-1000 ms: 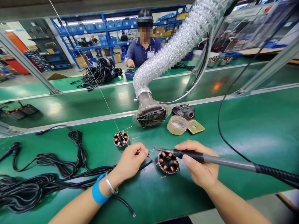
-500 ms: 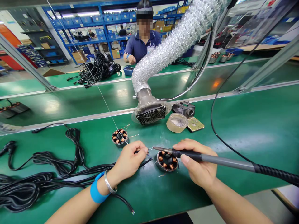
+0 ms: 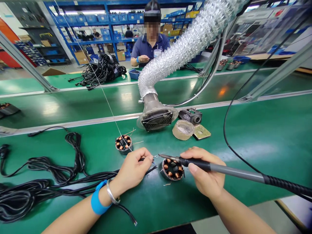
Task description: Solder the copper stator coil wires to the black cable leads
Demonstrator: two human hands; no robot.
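Observation:
My right hand point(image 3: 207, 172) is closed around a soldering iron point(image 3: 234, 171), its tip pointing left. My left hand point(image 3: 136, 167) pinches the end of a black power cable point(image 3: 107, 175), and stripped wire ends stick out past the fingertips at the iron's tip. A thin solder wire point(image 3: 104, 92) runs down from the upper left into the same hand. Whether tip and wires touch is too small to tell. Just below the tip sits a motor stator point(image 3: 172, 169) with copper coils. Another stator point(image 3: 123, 144) stands behind my left hand.
A fume extractor hood point(image 3: 158, 118) on a silver duct point(image 3: 168, 58) hangs behind my hands. Beside it lie a round tub point(image 3: 183, 130), a sponge tray point(image 3: 201, 132) and an iron holder point(image 3: 191, 116). Coiled cables point(image 3: 19, 198) cover the left. Across the bench sits a person point(image 3: 151, 47).
The view has shifted slightly, while my hands keep nearly the same pose with iron tip and wire ends close together. The person opposite has raised a hand toward the chest.

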